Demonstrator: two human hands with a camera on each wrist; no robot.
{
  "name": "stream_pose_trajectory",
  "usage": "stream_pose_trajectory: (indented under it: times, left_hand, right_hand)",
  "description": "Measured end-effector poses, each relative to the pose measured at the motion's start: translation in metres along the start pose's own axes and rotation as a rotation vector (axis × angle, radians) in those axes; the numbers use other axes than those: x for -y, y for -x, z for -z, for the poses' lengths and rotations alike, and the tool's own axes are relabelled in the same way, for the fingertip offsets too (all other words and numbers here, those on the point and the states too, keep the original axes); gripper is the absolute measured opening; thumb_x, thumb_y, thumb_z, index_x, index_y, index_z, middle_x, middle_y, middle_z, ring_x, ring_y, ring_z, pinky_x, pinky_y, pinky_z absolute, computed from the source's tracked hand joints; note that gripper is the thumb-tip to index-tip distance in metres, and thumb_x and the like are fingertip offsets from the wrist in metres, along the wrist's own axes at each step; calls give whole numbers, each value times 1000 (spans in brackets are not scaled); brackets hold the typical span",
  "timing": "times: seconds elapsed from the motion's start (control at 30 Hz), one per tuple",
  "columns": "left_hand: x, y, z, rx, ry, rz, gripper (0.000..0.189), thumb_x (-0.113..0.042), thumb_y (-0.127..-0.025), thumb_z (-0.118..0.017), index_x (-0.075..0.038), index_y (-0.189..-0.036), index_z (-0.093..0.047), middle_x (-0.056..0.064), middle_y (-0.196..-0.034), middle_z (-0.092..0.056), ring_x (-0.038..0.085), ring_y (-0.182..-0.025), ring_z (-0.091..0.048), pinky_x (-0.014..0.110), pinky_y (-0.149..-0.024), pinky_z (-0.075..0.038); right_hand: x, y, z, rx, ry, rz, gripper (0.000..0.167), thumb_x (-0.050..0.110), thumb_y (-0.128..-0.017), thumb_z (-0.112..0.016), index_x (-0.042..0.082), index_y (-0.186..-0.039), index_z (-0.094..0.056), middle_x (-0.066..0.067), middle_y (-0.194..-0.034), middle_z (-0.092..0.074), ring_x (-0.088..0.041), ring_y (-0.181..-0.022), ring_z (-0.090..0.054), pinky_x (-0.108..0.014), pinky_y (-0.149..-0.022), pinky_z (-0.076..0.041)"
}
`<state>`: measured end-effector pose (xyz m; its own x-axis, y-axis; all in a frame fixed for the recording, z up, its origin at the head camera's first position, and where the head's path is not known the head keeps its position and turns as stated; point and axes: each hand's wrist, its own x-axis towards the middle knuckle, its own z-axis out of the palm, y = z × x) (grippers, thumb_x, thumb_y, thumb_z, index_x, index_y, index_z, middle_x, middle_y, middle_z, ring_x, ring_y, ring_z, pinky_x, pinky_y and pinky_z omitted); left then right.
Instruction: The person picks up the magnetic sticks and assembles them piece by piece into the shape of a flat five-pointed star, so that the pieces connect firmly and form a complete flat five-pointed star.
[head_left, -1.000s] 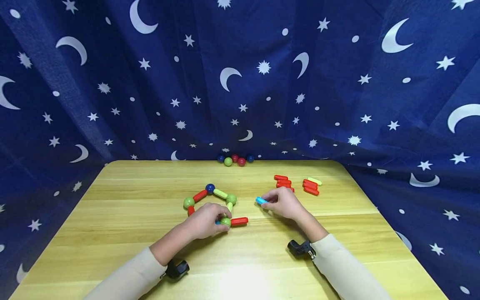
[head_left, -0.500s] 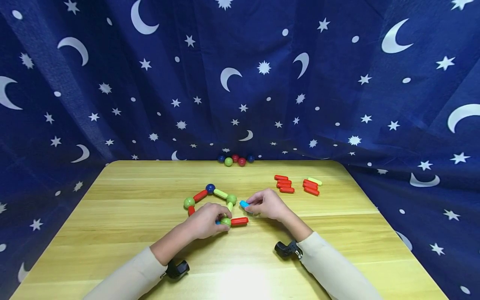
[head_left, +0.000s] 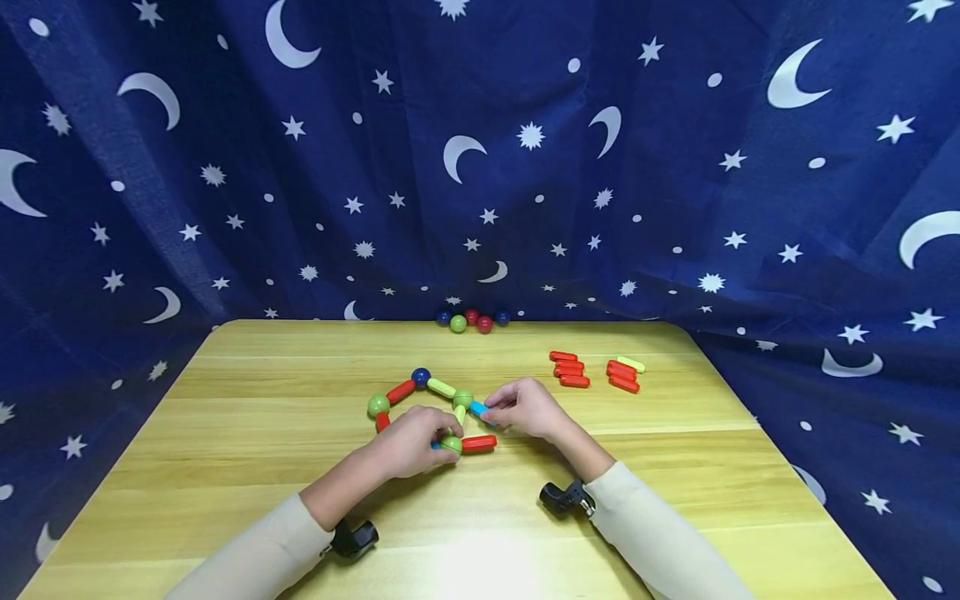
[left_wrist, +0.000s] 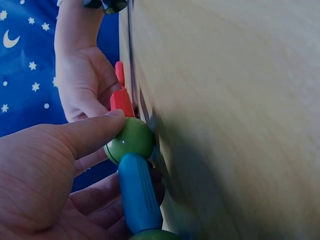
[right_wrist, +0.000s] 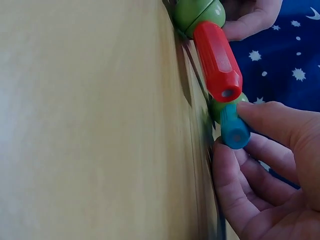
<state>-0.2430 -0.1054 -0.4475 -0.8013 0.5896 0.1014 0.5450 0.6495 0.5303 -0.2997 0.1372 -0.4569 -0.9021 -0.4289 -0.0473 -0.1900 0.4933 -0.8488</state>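
On the table lies a ring of balls joined by magnetic rods. My left hand pinches its near-right green ball, thumb on top; a blue rod and a red rod extend from that ball. The red rod's outer end is free and shows a metal disc. My right hand holds a short light-blue rod between thumb and fingers, one end right at the right-hand green ball. A yellow-green rod links the two green balls. My left hand hides the ring's near-left part.
Several red rods lie in a group at the back right. Beside them is another group of red rods with one yellow-green rod. Several loose balls sit along the table's far edge, before a starry blue curtain.
My right hand has moved left with the light-blue rod, from open table to the right-hand green ball. My left hand has stayed in place on its ball.
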Motion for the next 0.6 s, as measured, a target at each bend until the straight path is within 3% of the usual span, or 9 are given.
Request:
stream_pose_trajectory:
  times: [0.27, 0.4, 0.6]
  left_hand:
    - [6, 4, 4, -9, -6, 28, 23, -20, -86, -84, -12, -106, -76, -6, -84, -66, 13, -75, -55, 24, -68, -45]
    - [9, 7, 8, -24, -32, 67, 24, -20, -85, -85, -13, -106, -76, -6, -81, -64, 10, -73, -52, 25, -67, -45]
    - [8, 6, 11, -58, -94, 112, 24, -22, -83, -86, -14, -103, -77, -4, -86, -61, 11, -77, -50, 25, -67, -44]
  right_hand:
    - [-3, -5, 2, -21, 1, -32, 27, 25, -89, -80, 3, -105, -77, -5, -86, -77, -15, -70, -71, -28, -64, -56]
    - [-7, -12, 10, -35, -40, -13, 25, 21, -92, -78, 2, -107, -76, -11, -91, -77, -20, -73, -72, -32, -66, -59]
    - [-8, -33, 28, -163, -50, 6, 18, 18, -93, -76, 3, -104, -77, -20, -93, -76, -25, -72, -70, -34, -65, -58]
